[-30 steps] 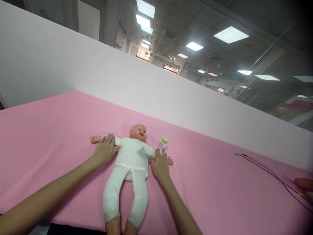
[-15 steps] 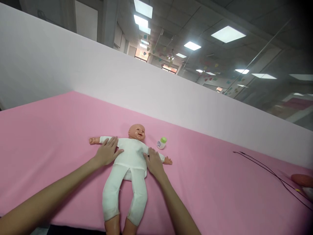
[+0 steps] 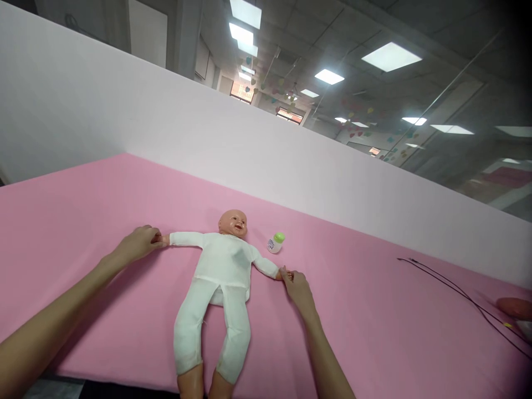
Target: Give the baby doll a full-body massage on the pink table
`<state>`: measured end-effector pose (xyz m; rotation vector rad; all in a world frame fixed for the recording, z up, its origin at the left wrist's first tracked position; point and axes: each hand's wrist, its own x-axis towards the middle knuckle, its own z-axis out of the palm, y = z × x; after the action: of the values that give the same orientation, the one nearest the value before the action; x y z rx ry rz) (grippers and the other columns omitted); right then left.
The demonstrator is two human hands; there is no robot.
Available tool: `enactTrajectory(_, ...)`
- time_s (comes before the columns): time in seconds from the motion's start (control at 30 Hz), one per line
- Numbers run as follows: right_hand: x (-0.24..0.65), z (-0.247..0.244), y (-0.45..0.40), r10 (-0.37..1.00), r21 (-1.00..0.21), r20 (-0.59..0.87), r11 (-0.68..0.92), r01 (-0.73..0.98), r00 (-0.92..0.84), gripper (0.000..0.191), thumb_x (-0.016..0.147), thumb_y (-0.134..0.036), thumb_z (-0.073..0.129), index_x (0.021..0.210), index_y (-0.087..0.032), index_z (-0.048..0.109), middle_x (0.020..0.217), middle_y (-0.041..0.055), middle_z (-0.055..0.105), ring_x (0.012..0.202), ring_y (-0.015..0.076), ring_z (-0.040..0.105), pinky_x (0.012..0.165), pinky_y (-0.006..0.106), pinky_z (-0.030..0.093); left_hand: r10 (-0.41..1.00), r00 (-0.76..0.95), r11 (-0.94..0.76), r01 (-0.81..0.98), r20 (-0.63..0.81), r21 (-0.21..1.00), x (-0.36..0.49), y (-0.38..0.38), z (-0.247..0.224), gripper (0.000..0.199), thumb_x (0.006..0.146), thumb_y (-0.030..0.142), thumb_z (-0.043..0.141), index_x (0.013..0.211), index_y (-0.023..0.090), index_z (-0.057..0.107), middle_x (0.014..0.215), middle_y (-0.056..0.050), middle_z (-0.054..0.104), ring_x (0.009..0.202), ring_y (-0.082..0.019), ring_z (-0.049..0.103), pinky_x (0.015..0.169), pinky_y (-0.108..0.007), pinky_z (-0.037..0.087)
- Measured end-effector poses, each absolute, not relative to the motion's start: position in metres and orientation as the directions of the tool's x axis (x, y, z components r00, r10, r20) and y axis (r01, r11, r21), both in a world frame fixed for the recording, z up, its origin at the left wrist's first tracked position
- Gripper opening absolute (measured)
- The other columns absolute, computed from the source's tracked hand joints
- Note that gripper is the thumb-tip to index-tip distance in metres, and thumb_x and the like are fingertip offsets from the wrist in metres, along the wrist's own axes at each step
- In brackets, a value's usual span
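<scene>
A baby doll in a white cloth body lies face up, its arms stretched out sideways and its legs toward me. At the left, my left hand is closed round the doll's hand, which my fingers mostly hide. My right hand grips the doll's other hand between thumb and fingers, just past the white sleeve end. Beyond that arm stands a small white bottle with a green lid, apart from both hands.
A pink padded surface lies under the doll, with a white wall panel along its far side. Thin black cables run across the right part, near a reddish-brown rounded object at the edge.
Both my hands have slid outward from the doll's upper arms to its hands and closed on them. The doll and the bottle have stayed in place.
</scene>
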<state>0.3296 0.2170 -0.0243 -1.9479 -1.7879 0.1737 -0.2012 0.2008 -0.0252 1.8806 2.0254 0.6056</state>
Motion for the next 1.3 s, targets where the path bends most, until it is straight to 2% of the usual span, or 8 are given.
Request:
enactTrajectory(0.13,0.314,-0.02,0.214,0.974,-0.88,0.081,-0.03,0.475,0.212,0.052,0.074,-0.066,0.073,0.092,-0.019,0.062,0.07,0.0047,0.069,0.06,0.0222,0.063,0.055,0.033,0.049,0.981,-0.152,0.02,0.697,0.121,0.717,-0.192,0.201,-0.022,0.031,0.074,0.052,0.068,0.081,0.022,0.067,0.08,-0.005,0.071,0.07,-0.024,0.064,0.059,-0.029,0.038)
enactTrajectory(0.23,0.298,-0.009,0.212,0.962,-0.977,0.091,0.037,0.208,0.259,0.057,0.069,-0.06,0.081,0.101,-0.016,0.066,0.074,0.0043,0.071,0.062,0.0199,0.063,0.057,0.031,0.05,0.937,-0.28,-0.066,0.446,0.209,0.893,-0.171,0.202,-0.011,0.042,0.071,0.054,0.074,0.097,0.02,0.07,0.093,-0.006,0.074,0.083,-0.025,0.067,0.07,-0.031,0.048)
enactTrajectory(0.37,0.278,0.007,0.203,0.953,-0.96,0.216,0.167,0.225,0.214,0.046,0.074,-0.052,0.08,0.102,-0.015,0.075,0.088,0.0093,0.076,0.077,0.0244,0.069,0.071,0.036,0.057,0.909,-0.327,-0.197,0.211,0.259,0.957,-0.136,0.196,0.008,0.048,0.072,0.055,0.08,0.101,0.018,0.073,0.098,-0.009,0.076,0.09,-0.026,0.069,0.08,-0.035,0.054)
enactTrajectory(0.57,0.276,0.006,0.174,0.828,-0.696,0.305,0.531,0.483,-0.471,0.02,0.092,-0.039,0.067,0.104,-0.03,0.08,0.114,0.0063,0.078,0.11,0.029,0.069,0.098,0.047,0.054,0.775,0.392,-0.627,0.382,0.496,0.678,-0.115,0.168,0.002,0.03,0.096,0.05,0.061,0.096,0.026,0.079,0.096,-0.009,0.074,0.091,-0.022,0.069,0.084,-0.034,0.056)
enactTrajectory(0.7,0.283,-0.013,0.164,0.784,-0.605,0.244,0.583,0.542,-0.571,0.025,0.1,-0.038,0.056,0.105,-0.032,0.08,0.113,0.0045,0.078,0.105,0.0276,0.071,0.093,0.047,0.054,0.691,0.513,-0.709,0.346,0.509,0.614,-0.119,0.157,-0.016,0.03,0.101,0.043,0.055,0.094,0.027,0.079,0.092,-0.01,0.075,0.09,-0.022,0.07,0.083,-0.034,0.057)
enactTrajectory(0.83,0.276,-0.013,0.173,0.865,-0.726,0.327,0.487,0.485,-0.38,0.022,0.092,-0.042,0.066,0.104,-0.03,0.08,0.114,0.0066,0.078,0.107,0.0293,0.07,0.094,0.046,0.055,0.802,0.372,-0.591,0.374,0.468,0.715,-0.12,0.163,-0.013,0.023,0.096,0.042,0.062,0.1,0.027,0.08,0.1,-0.008,0.077,0.096,-0.023,0.07,0.086,-0.035,0.055)
enactTrajectory(1.03,0.221,0.028,0.256,0.917,-0.901,0.38,0.337,0.273,0.12,0.043,0.081,-0.054,0.074,0.098,-0.015,0.079,0.105,0.0123,0.078,0.102,0.0285,0.07,0.087,0.037,0.054,0.898,-0.314,-0.291,0.103,0.309,0.951,-0.092,0.244,0.008,0.041,0.081,0.05,0.075,0.103,0.016,0.077,0.107,-0.01,0.077,0.097,-0.026,0.069,0.084,-0.034,0.053)
enactTrajectory(1.3,0.188,0.003,0.337,0.97,-0.949,-0.019,-0.094,0.3,0.244,0.028,0.074,-0.038,0.072,0.054,-0.02,0.066,0.057,0.0067,0.07,0.067,0.0248,0.068,0.058,0.031,0.048,0.895,-0.409,0.24,0.107,-0.178,0.965,-0.069,0.339,-0.013,0.031,0.07,0.04,0.081,0.061,0.018,0.063,0.071,-0.014,0.072,0.081,-0.032,0.07,0.067,-0.035,0.049)
